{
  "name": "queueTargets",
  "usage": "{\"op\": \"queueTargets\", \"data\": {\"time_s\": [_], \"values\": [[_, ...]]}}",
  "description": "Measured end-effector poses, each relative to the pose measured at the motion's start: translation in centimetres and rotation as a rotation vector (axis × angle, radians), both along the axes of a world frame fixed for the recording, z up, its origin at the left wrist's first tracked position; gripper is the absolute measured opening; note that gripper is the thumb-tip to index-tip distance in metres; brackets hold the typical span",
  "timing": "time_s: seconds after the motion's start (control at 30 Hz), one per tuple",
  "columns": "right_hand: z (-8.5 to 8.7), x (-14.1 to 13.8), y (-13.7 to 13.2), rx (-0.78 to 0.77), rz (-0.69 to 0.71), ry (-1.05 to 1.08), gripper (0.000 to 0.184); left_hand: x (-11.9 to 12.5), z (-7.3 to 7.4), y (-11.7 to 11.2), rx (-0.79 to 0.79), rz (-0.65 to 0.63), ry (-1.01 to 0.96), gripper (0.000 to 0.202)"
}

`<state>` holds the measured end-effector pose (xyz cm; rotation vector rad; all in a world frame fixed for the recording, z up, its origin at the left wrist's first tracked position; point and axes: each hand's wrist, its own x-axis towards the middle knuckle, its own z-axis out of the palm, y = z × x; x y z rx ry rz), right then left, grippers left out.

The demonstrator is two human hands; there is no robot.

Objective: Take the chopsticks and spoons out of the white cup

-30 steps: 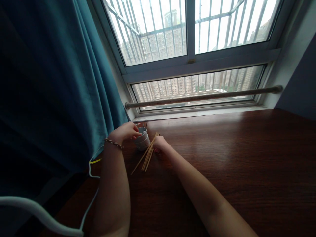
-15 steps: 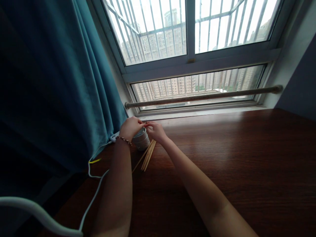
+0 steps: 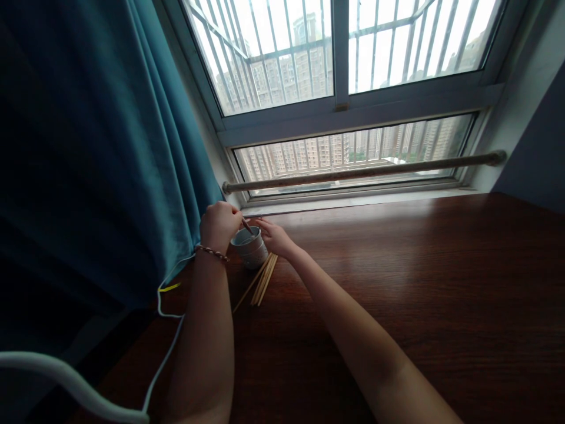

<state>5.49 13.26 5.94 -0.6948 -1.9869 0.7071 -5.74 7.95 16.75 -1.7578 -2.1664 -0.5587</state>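
Note:
A light grey metal-looking cup (image 3: 251, 253), with small holes in its side, stands upright on the table. My left hand (image 3: 220, 225), wearing a braided bracelet, is closed above the cup's left rim. From its fingers a thin brown stick (image 3: 248, 227) slants down into the cup's mouth; its kind I cannot make out. On the other side, my right hand (image 3: 276, 238) is at the right rim with its fingers stretched out, seemingly touching the cup. Several pale wooden chopsticks (image 3: 265, 281) lie in a loose bundle at the foot of the cup, on the near side.
The dark brown wooden table (image 3: 397, 277) reaches to the window sill. A metal bar (image 3: 362, 174) crosses the lower window. Blue curtain (image 3: 176, 176) hangs at the left. White cable (image 3: 165, 365) runs along the left side, near a yellow strip (image 3: 169, 288).
My left hand has moved left and slightly up, away from my right hand, and the brown stick now shows in the cup. My right hand's fingers have straightened; the chopsticks stay put.

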Motion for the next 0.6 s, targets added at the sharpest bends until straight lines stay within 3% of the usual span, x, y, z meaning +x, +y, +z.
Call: {"op": "queueTargets", "data": {"time_s": [0.23,0.43,0.6], "values": [[0.0,-0.7,0.2,0.036,0.040,0.044,0.054,1.5,1.9,-2.7,0.364,0.086,0.017,0.025],[0.2,-0.9,0.4,0.102,0.109,0.150,0.062,2.4,2.9,-4.7,0.751,-0.084,-0.088,0.022],[1.5,-0.4,0.2,0.254,0.122,0.304,0.058,2.9,3.4,-5.8,1.053,-0.123,-0.167,0.017]]}}
